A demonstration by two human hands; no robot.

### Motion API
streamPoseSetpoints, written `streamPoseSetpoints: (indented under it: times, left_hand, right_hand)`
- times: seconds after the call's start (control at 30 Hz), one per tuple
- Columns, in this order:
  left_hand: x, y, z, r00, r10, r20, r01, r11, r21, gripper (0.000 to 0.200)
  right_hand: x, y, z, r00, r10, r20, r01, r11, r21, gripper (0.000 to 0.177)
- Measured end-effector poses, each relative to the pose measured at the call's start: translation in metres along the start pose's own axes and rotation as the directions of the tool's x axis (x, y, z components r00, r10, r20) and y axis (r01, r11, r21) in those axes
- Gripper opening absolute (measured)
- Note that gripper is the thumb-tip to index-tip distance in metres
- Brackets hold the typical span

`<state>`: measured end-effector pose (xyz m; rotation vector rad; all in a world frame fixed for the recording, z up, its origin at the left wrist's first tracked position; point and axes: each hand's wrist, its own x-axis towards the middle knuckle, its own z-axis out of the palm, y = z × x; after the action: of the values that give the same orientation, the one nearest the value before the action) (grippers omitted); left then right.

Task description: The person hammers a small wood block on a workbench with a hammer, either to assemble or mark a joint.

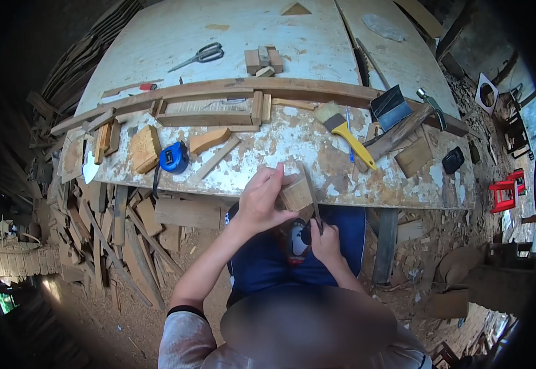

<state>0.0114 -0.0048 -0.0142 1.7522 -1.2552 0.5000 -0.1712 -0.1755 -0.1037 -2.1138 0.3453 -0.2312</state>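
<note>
At the front edge of the bench, my left hand (260, 200) is closed around a small wooden block (297, 197), thumb below and fingers over its far side. My right hand (326, 243) grips the dark handle of a long, flat, file-like tool (310, 187). Its narrow blade points away from me and lies along the block's right side. Both hands are above my lap, close to the bench edge. Left of them on the bench lie a thin wood strip (219, 158), a curved wood piece (210, 141) and a blue tape measure (173, 158).
The paint-worn bench (262, 175) carries a yellow-handled brush (351, 140), a hammer (431, 104), a dark square box (391, 107), scissors (203, 56) and stacked wood blocks (264, 60). A long wooden rail (317, 88) crosses it. Offcuts (133, 246) pile up below left.
</note>
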Motion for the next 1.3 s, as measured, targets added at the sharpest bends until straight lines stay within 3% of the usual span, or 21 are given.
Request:
streamPoseSetpoints:
  times: [0.07, 0.17, 0.23, 0.4, 0.5, 0.67, 0.77, 0.9, 0.97, 1.03, 1.07, 1.17, 1.2, 1.3]
  left_hand:
    - [0.000, -0.001, -0.001, 1.000, -0.009, 0.013, 0.009, 1.000, 0.000, 0.139]
    - [-0.005, -0.003, 0.002, 1.000, -0.011, 0.007, 0.011, 1.000, 0.015, 0.139]
    - [-0.003, -0.002, 0.002, 1.000, 0.003, -0.007, -0.003, 1.000, 0.001, 0.139]
    - [-0.001, -0.001, 0.000, 1.000, -0.009, 0.019, 0.009, 1.000, -0.012, 0.139]
    - [-0.007, -0.003, 0.004, 1.000, -0.016, 0.001, 0.016, 1.000, 0.020, 0.141]
    - [-0.001, 0.001, 0.003, 1.000, -0.028, 0.005, 0.028, 0.999, 0.018, 0.140]
    - [-0.005, -0.003, 0.004, 1.000, 0.001, -0.003, -0.001, 1.000, 0.013, 0.139]
    - [-0.001, -0.001, 0.004, 1.000, -0.015, 0.000, 0.015, 1.000, -0.012, 0.138]
    - [0.005, 0.000, 0.004, 1.000, 0.016, -0.002, -0.016, 1.000, 0.025, 0.141]
    - [0.005, 0.006, 0.002, 1.000, 0.021, 0.004, -0.021, 0.999, 0.042, 0.142]
    - [0.002, 0.003, 0.000, 0.998, 0.012, 0.067, -0.017, 0.996, 0.086, 0.149]
    - [-0.005, -0.001, 0.004, 0.999, -0.034, 0.027, 0.034, 0.999, -0.001, 0.143]
    - [-0.004, -0.001, 0.003, 0.999, -0.031, 0.032, 0.031, 0.999, 0.011, 0.143]
    - [-0.003, 0.002, 0.002, 1.000, 0.002, 0.031, -0.003, 0.999, 0.039, 0.143]
  right_hand:
    - [-0.007, 0.045, 0.016, 0.998, -0.037, -0.057, 0.035, 0.999, -0.032, 0.023]
    - [0.003, -0.002, 0.001, 0.988, -0.114, -0.105, 0.111, 0.993, -0.040, 0.023]
    - [0.009, -0.027, -0.009, 0.997, -0.022, -0.068, 0.021, 1.000, -0.020, 0.022]
    - [-0.008, 0.031, 0.015, 0.996, -0.023, -0.088, 0.024, 1.000, 0.017, 0.022]
    - [0.006, -0.019, 0.001, 0.993, -0.043, -0.113, 0.033, 0.995, -0.090, 0.021]
    - [-0.003, 0.038, 0.011, 0.999, 0.000, -0.041, 0.005, 0.994, 0.108, 0.024]
    - [0.010, -0.014, -0.012, 0.997, -0.057, 0.057, 0.054, 0.998, 0.044, 0.024]
    - [0.004, 0.018, -0.002, 0.999, 0.043, 0.008, -0.044, 0.993, 0.113, 0.028]
    - [0.007, 0.022, -0.003, 0.999, -0.039, 0.019, 0.038, 0.998, 0.050, 0.027]
    - [0.013, -0.014, -0.014, 0.996, -0.072, 0.055, 0.073, 0.997, -0.016, 0.026]
    - [0.018, -0.037, -0.023, 0.998, -0.015, 0.063, 0.008, 0.993, 0.118, 0.026]
    - [0.000, 0.022, 0.011, 1.000, -0.008, 0.009, 0.006, 0.983, 0.185, 0.027]
    - [0.000, 0.015, 0.009, 1.000, -0.003, 0.011, 0.001, 0.980, 0.199, 0.026]
    - [0.006, -0.014, -0.005, 0.996, -0.084, -0.005, 0.084, 0.996, 0.005, 0.024]
